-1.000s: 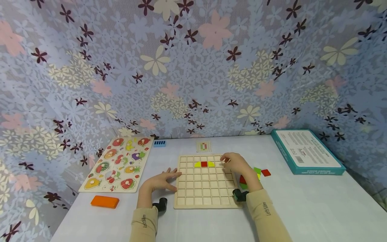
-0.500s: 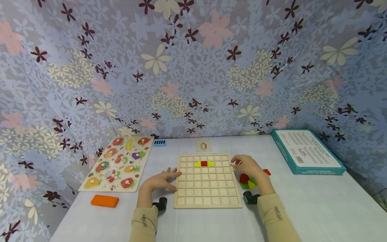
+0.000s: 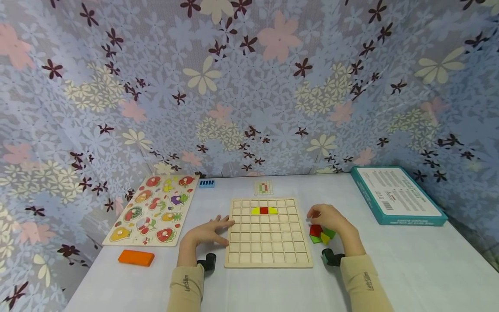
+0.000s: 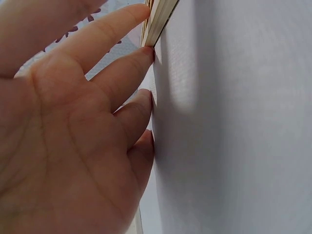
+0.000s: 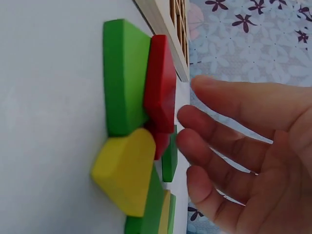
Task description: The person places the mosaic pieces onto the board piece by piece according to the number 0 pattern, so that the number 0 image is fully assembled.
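Note:
A wooden grid board [image 3: 269, 248] lies in the middle of the table. Near its far edge, a red square [image 3: 264, 210] sits between two yellow pieces with rounded corners, the left yellow piece [image 3: 255, 211] and the right yellow piece [image 3: 273, 210]. My left hand [image 3: 205, 234] rests at the board's left edge, fingers spread and fingertips at its side. To the right of the board, my right hand [image 3: 329, 217] hovers by a small pile, fingers loosely bent, holding nothing. In the right wrist view the pile has a green piece [image 5: 126, 80], a red piece [image 5: 162, 83] and a yellow piece [image 5: 124, 170].
A small pattern card [image 3: 263, 187] lies behind the board. A fruit puzzle [image 3: 157, 222], an orange block [image 3: 136, 258] and a small blue object [image 3: 206, 183] are on the left. At the back right is a teal-edged box [image 3: 403, 193].
My right hand has drawn away from the board's far right corner, moving right and toward me to the loose pieces. The left hand has stayed at the board's edge.

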Available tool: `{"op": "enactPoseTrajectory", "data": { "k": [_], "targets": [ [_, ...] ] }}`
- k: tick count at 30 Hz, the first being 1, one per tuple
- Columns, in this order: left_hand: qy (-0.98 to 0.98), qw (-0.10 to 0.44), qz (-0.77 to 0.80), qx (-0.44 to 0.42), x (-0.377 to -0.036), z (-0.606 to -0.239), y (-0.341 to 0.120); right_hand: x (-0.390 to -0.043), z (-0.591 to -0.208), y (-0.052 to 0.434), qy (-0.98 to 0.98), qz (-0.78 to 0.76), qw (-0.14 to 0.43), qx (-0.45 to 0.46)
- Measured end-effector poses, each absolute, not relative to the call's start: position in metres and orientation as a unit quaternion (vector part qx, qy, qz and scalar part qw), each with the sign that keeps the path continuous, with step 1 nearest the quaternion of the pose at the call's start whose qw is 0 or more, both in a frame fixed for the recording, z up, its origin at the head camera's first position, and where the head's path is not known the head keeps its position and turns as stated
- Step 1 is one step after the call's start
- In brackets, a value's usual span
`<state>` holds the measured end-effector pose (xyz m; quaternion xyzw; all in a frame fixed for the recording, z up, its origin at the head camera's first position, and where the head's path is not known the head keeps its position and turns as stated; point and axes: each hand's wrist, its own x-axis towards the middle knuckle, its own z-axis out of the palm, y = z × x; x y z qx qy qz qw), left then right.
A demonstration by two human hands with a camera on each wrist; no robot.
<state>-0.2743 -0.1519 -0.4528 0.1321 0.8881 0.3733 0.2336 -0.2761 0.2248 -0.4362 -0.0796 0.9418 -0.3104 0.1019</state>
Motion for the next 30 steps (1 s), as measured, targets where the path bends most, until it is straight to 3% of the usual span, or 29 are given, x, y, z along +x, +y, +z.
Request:
{"op": "enactPoseTrajectory", "data": {
  "k": [15, 30],
  "targets": [
    [0.891, 0.231, 0.368, 0.132, -0.2731, -0.4523, -0.1502, -0.2696, -0.4339, 0.2290, 0.934, -0.313, 0.141, -0.097],
    [0.890, 0.230, 0.367, 0.140, -0.2725, -0.4519, -0.1506, -0.2679, -0.4345, 0.2269, 0.934, -0.324, 0.116, -0.096]
  ]
}}
